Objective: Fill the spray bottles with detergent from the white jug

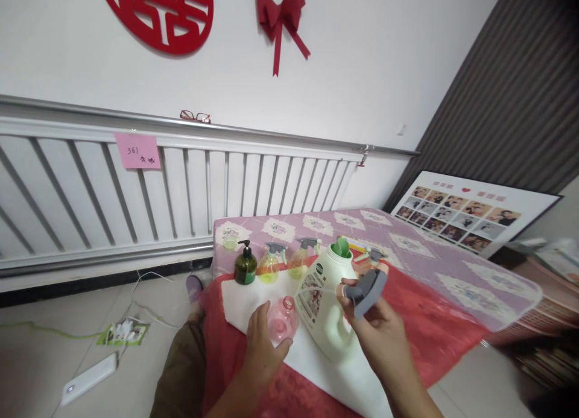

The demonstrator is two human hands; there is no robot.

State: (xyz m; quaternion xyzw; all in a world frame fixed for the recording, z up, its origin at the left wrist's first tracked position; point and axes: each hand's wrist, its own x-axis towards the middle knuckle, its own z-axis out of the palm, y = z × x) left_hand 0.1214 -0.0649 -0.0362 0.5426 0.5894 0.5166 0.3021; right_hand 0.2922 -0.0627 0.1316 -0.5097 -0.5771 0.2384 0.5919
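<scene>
My left hand (265, 345) is wrapped round a small clear pink bottle (283, 323), whose neck is uncapped. My right hand (375, 321) grips a grey trigger spray head (367, 290) with a pale peach collar; its thin clear dip tube points left toward the pink bottle. Between the hands stands a large pale green jug (329, 303) with a printed label and a green spout in its uncapped mouth. Behind them are a dark green pump bottle (245, 265) and two yellowish spray bottles (270, 266) with grey triggers. Another spray bottle (371, 258) is partly hidden behind my right hand.
A white sheet (239, 300) lies over a red cloth (425, 312) on the purple patterned bed (316, 225). A radiator (271, 177) runs along the wall. A photo board (470, 213) leans at the right. A power strip (122, 332) and cables lie on the left floor.
</scene>
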